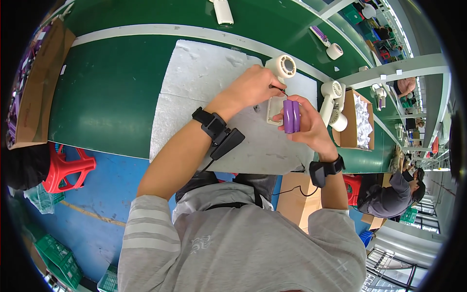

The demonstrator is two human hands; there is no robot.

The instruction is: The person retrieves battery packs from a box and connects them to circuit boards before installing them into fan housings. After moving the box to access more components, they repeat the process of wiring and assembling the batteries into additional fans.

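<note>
A cream handheld fan [281, 67] lies on the white foam sheet [194, 78], its round head at the far side. Its opened handle shell [273, 113] extends toward me. My right hand [314, 127] grips a battery pack [291, 116] of two purple cylinders side by side, just right of the shell. Over the join of head and handle, my left hand [255, 86] has its fingers closed in a pinch on thin dark wires [278, 89]. The wires' far ends are hidden by the fingers.
Several cream fans [332, 90] stand to the right beside a cardboard box [346, 121] of white pieces. Another carton [46, 87] with purple items is at the far left. Beyond a pale rail [194, 30] lie more fan parts [334, 50]. A red stool [68, 168] stands on the floor.
</note>
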